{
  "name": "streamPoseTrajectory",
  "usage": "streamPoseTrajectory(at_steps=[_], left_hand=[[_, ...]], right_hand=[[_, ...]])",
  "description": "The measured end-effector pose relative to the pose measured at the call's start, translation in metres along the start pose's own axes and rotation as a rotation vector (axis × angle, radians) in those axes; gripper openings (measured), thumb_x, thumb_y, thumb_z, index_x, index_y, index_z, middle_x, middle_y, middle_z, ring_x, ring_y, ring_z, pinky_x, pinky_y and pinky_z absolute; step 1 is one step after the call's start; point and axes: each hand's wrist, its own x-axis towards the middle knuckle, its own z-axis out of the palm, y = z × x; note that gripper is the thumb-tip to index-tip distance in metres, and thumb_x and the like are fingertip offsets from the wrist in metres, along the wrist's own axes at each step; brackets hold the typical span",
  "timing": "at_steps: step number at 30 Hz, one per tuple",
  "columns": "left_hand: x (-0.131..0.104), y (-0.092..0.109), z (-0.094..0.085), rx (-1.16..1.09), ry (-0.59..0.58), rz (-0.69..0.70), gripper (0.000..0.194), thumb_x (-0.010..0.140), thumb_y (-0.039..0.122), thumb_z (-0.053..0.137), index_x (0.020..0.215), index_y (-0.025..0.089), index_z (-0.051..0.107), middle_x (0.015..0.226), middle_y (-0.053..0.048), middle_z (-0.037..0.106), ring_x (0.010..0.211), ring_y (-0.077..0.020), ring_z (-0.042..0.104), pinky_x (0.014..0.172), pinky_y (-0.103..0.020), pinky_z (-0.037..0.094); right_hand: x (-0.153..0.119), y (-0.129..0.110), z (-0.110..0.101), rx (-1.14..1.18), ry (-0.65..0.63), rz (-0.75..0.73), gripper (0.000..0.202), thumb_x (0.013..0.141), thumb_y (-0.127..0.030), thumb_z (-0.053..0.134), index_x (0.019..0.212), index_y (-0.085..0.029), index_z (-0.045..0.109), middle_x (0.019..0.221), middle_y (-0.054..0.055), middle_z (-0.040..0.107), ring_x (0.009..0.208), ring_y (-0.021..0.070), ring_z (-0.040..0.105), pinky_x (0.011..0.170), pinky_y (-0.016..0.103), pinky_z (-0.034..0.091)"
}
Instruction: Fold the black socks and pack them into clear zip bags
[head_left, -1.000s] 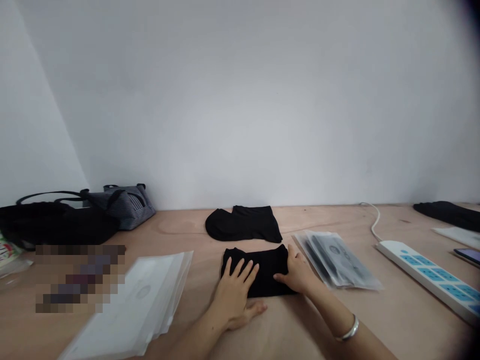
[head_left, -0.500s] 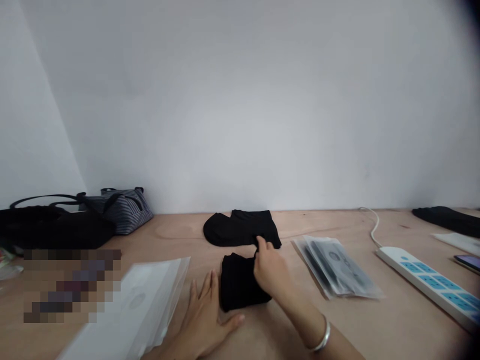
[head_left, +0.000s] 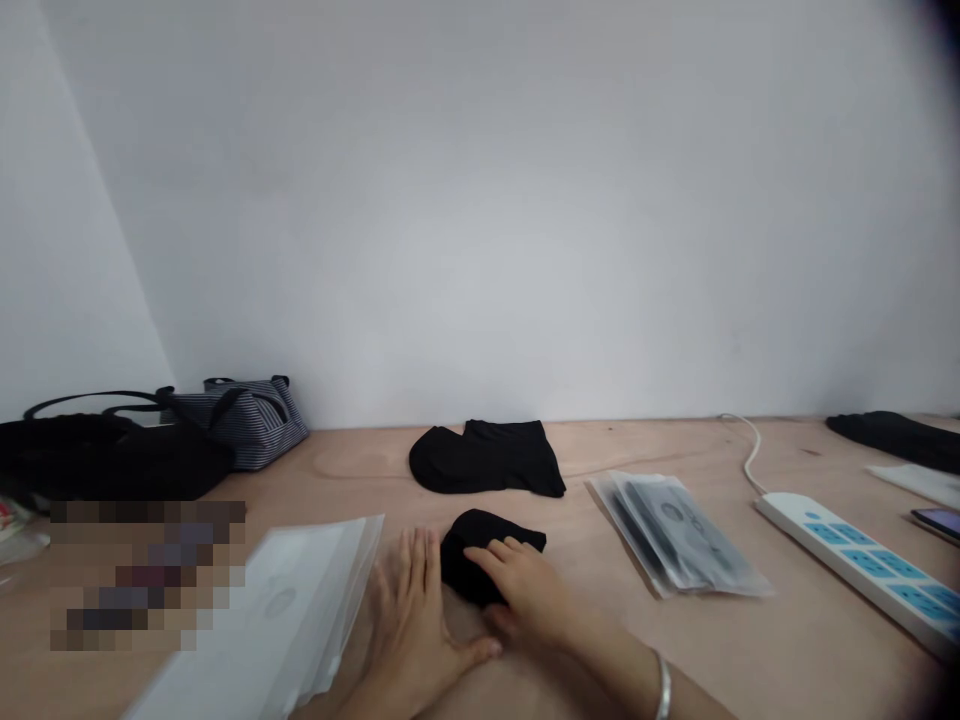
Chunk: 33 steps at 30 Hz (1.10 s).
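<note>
A small folded black cloth (head_left: 469,560) lies on the wooden table (head_left: 570,680), its right side turned over so that a corner sticks out to the right. My right hand (head_left: 525,590) grips its near right part, fingers over the top and the thumb low at the near edge. To the left of the cloth, my left hand (head_left: 416,610) lies flat on the table with fingers stretched out, close against the cloth's left edge. Farther back, against the wall, a second black fabric piece (head_left: 487,460) is spread flat, with one rounded end.
Clear frosted zip bags (head_left: 285,590) lie at left, and filled ones (head_left: 675,535) at right. Beyond those are a white power strip (head_left: 847,560), a phone (head_left: 937,522) and dark cloth (head_left: 892,437). A striped bag (head_left: 262,420) and a black bag (head_left: 112,455) stand at back left.
My right hand has moved nearer from the cloth's far right edge, folding its right part over. My left hand has stayed flat in nearly the same place.
</note>
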Motion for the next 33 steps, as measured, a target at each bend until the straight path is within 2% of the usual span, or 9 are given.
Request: streamPoseTrajectory(at_steps=[3,6,8,13,21,26,29,31,33], left_hand=[[0.018,0.0,-0.018,-0.075,0.072,0.284,0.104,0.057,0.066,0.059,0.138,0.016,0.016,0.144,-0.014,0.012,0.13,-0.0344,0.005,0.102,-0.056,0.004],[0.034,0.004,-0.035,-0.165,-0.073,0.56,0.078,0.069,0.053,0.058,0.135,0.028,0.024,0.142,-0.005,0.024,0.129,-0.0294,0.018,0.103,-0.052,0.011],[0.037,0.006,-0.038,-0.209,-0.171,0.614,0.065,0.074,0.043,0.057,0.132,0.03,0.029,0.137,-0.002,0.036,0.126,-0.0255,0.028,0.104,-0.048,0.017],[0.021,0.005,-0.024,-0.254,-0.217,0.536,0.053,0.079,0.027,0.05,0.13,0.025,0.036,0.133,-0.003,0.041,0.121,-0.0223,0.038,0.102,-0.043,0.029],[0.014,-0.002,-0.008,-0.254,-0.261,0.393,0.053,0.081,0.029,0.043,0.133,0.018,0.032,0.139,-0.005,0.032,0.127,-0.0185,0.028,0.103,-0.036,0.029],[0.017,-0.001,-0.022,-0.228,-0.294,0.428,0.071,0.069,0.05,0.057,0.13,0.02,0.036,0.135,-0.008,0.038,0.124,-0.0247,0.033,0.105,-0.044,0.021],[0.017,-0.003,-0.03,-0.269,-0.246,0.458,0.066,0.066,0.043,0.061,0.126,0.022,0.041,0.13,-0.006,0.045,0.122,-0.0257,0.036,0.106,-0.047,0.014],[0.016,-0.005,-0.032,-0.368,-0.207,0.451,0.057,0.068,0.028,0.058,0.123,0.023,0.043,0.126,-0.004,0.049,0.118,-0.0235,0.04,0.106,-0.043,0.02],[0.015,-0.007,-0.034,-0.524,-0.192,0.406,0.055,0.068,0.018,0.053,0.121,0.025,0.041,0.122,-0.003,0.052,0.113,-0.0213,0.045,0.101,-0.039,0.031]], right_hand=[[-0.02,0.027,-0.007,0.098,-0.038,-0.044,0.073,0.064,-0.009,0.051,0.133,-0.017,0.029,0.124,0.009,0.044,0.11,0.0205,0.041,0.093,0.032,0.033],[-0.033,0.046,-0.002,0.182,0.043,0.017,0.074,0.059,-0.008,0.051,0.13,-0.012,0.032,0.134,0.013,0.03,0.115,0.02,0.039,0.094,0.029,0.033],[-0.038,0.052,0.004,0.17,0.101,0.047,0.06,0.059,-0.013,0.053,0.118,-0.012,0.046,0.138,0.013,0.022,0.119,0.0223,0.034,0.097,0.031,0.031],[-0.038,0.051,0.004,0.004,0.068,-0.054,0.038,0.059,-0.021,0.055,0.096,-0.013,0.053,0.141,0.013,0.022,0.13,0.026,0.01,0.105,0.039,0.012],[-0.035,0.05,0.011,-0.019,-0.036,-0.044,0.049,0.08,-0.047,0.043,0.112,-0.01,0.047,0.141,0.017,0.022,0.13,0.0274,0.012,0.105,0.045,0.009],[-0.033,0.048,0.015,-0.072,0.043,-0.077,0.041,0.074,-0.02,0.047,0.113,-0.007,0.047,0.13,0.016,0.042,0.128,0.0271,0.021,0.106,0.041,0.007],[-0.033,0.048,0.01,0.032,0.115,-0.057,0.045,0.064,-0.012,0.048,0.109,-0.012,0.048,0.11,0.012,0.056,0.117,0.0266,0.039,0.101,0.041,0.021],[-0.035,0.048,0.005,0.173,0.162,0.01,0.039,0.066,-0.014,0.047,0.106,-0.016,0.047,0.095,0.007,0.06,0.094,0.0219,0.054,0.085,0.035,0.039],[-0.037,0.048,0.0,0.328,0.225,0.076,0.032,0.073,-0.018,0.046,0.105,-0.018,0.045,0.087,0.004,0.06,0.075,0.0172,0.057,0.064,0.027,0.044]])
